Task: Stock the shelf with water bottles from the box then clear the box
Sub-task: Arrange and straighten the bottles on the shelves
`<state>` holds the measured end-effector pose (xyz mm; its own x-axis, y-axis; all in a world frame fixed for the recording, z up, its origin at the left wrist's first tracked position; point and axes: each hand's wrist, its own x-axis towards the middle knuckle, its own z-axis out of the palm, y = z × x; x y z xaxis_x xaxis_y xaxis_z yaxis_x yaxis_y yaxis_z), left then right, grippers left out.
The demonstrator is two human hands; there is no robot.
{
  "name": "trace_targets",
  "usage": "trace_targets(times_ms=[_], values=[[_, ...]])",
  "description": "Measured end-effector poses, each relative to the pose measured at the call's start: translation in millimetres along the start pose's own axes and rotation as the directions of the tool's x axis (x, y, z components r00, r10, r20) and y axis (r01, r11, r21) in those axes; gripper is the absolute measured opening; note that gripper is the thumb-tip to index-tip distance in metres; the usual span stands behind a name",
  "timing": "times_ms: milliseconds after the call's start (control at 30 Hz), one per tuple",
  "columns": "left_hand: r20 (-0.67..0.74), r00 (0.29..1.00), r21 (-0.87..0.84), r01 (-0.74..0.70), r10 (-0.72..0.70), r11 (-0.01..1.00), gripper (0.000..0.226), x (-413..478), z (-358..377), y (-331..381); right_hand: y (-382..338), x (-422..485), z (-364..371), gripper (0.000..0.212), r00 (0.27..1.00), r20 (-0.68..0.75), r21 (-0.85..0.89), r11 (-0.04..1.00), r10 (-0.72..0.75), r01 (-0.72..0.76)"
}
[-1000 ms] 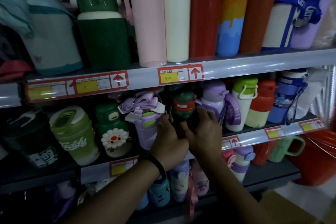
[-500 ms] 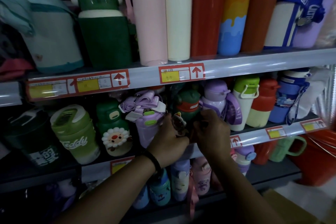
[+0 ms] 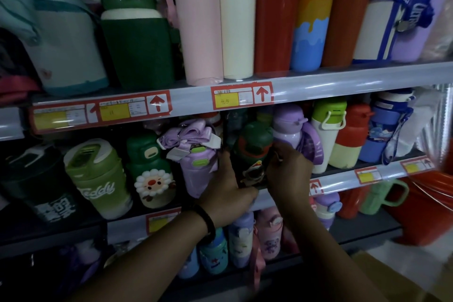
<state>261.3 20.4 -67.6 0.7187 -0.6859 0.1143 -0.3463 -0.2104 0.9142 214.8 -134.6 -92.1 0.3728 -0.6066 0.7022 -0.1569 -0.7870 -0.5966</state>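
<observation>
The top shelf (image 3: pixel 343 78) carries tall bottles standing side by side: pink, cream, red, orange over blue, and more to the right. The middle shelf (image 3: pixel 343 179) holds shorter bottles in a crowded row, among them a pale green mug (image 3: pixel 98 179) marked "Teddy", a flower bottle (image 3: pixel 152 174), a purple bottle (image 3: pixel 198 167) with straps piled on its lid, and a lilac bottle (image 3: pixel 289 125). The bottom shelf (image 3: pixel 355 225) has small children's bottles. A corner of a brown box (image 3: pixel 382 274) shows at the near right; its inside is out of sight.

The green bottle (image 3: pixel 255 144) stands upright at the front edge of the middle shelf, between the purple bottle and the lilac bottle. The left hand (image 3: pixel 228 191), a black band (image 3: pixel 208 222) on its wrist, grips it from the left, with the thumb lying along the shelf's edge. The right hand (image 3: pixel 289 174) has its fingers curled against the bottle's right side.

The bottle is dark green with a domed lid, a red band beneath it, and a small figure on its front.
</observation>
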Motion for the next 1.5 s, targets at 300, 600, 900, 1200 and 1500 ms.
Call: trace_targets(times_ms=[300,600,900,1200,1500], values=[[-0.038,0.999,-0.097,-0.015,0.011,0.995,0.106,-5,19,-7,-10,-7,9,0.037,0.988,0.155,0.182,0.982,0.025,-0.053],[0.018,0.999,-0.041,0.028,-0.027,0.999,0.124,-5,11,-6,-10,-19,10,0.062,0.982,0.191,0.095,0.995,-0.008,-0.01],[-0.052,0.996,0.025,0.078,-0.076,0.997,0.116,-5,5,-5,-16,-26,14,0.077,0.979,0.201,0.062,0.997,0.038,-0.052],[-0.107,0.987,0.069,0.124,-0.117,0.99,0.114,-15,14,-7,-16,-26,19,0.101,0.96,0.273,-0.016,0.998,0.066,-0.065],[0.02,0.991,0.742,0.074,-0.132,0.666,0.097,-10,-16,-8,-16,-26,19,0.095,0.961,0.265,-0.029,0.997,0.075,-0.069]])
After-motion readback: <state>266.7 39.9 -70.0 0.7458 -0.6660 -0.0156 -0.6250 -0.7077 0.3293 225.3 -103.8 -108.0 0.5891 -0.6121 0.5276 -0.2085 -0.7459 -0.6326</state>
